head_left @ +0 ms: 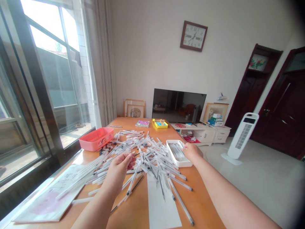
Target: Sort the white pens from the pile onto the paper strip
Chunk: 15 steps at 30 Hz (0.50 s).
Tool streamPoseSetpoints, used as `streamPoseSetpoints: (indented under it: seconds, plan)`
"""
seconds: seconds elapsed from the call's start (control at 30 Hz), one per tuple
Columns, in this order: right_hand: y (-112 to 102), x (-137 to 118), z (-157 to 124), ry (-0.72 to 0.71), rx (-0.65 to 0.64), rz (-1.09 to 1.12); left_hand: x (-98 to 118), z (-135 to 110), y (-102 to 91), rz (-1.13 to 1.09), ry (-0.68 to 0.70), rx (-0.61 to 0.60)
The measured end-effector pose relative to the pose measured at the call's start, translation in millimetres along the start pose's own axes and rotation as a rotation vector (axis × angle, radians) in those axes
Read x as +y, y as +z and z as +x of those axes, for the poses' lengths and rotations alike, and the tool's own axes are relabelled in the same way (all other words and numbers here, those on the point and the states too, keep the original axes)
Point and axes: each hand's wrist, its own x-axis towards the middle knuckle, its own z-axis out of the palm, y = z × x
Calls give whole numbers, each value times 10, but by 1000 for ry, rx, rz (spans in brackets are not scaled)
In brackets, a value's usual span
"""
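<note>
The pile of pens [147, 152] sprawls across the table [137, 211], with a pink basket [96, 139] at its far left edge and a white paper strip [162, 210] under its near end. The left hand [119, 170] hovers over the pile, fingers bunched (whether they pinch a pen cannot be told). The right hand [192, 151] grasps the right rim of the white tray [182, 164] of pens, its fingers hidden. A booklet [47, 197] is cut off at the left.
</note>
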Motion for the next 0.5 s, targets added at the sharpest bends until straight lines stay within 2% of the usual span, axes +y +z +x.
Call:
streamPoseSetpoints:
  seconds: [0.23,0.5]
  plan:
    - [95,55,25,-29,-102,-98,35,18,-28,-29,12,55]
    - [-99,208,57,3,-100,-192,5,45,-57,-39,13,69]
